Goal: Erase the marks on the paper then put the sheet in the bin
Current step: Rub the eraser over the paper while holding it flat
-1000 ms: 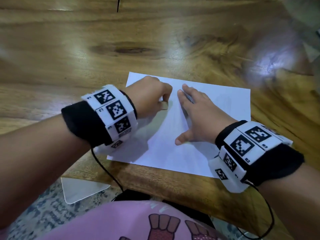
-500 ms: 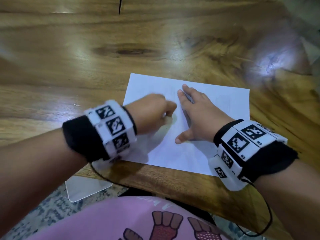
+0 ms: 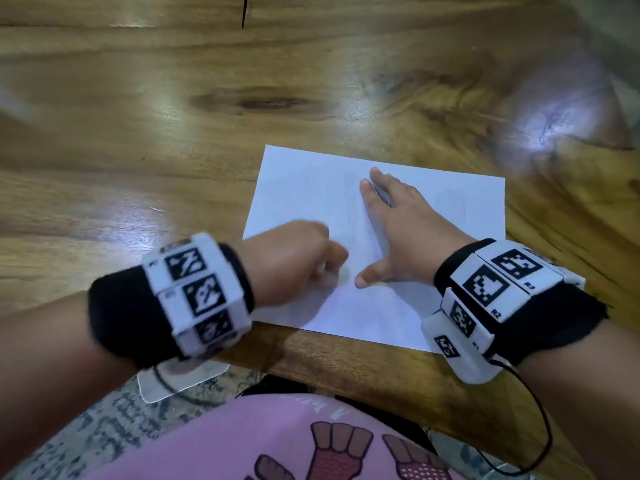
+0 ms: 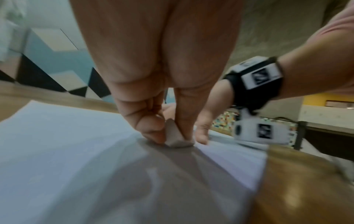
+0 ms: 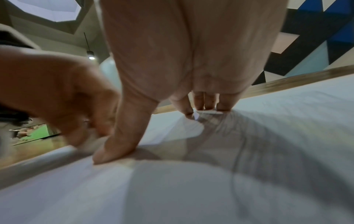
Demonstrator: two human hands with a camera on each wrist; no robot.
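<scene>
A white sheet of paper (image 3: pixel 304 188) lies flat near the front edge of the wooden table (image 3: pixel 173 140). Faint pencil lines (image 5: pixel 239 148) show on it in the right wrist view. My left hand (image 3: pixel 298 261) pinches a small whitish eraser (image 4: pixel 175 137) between thumb and fingers, its bottom edge pressed on the paper near the sheet's front. My right hand (image 3: pixel 394 230) lies flat on the sheet just right of the eraser, fingers straight and thumb spread. The bin is not in view.
The table's front edge (image 3: pixel 346 368) runs just below the sheet. A white flat object (image 3: pixel 180 379) lies on the patterned floor under my left wrist. My lap in pink cloth (image 3: pixel 277 438) fills the bottom. Black cables (image 3: pixel 540 427) hang from both wristbands.
My left hand has dragged the eraser down the sheet towards me, from near my right fingertips to beside my right thumb. The right hand has stayed flat in place.
</scene>
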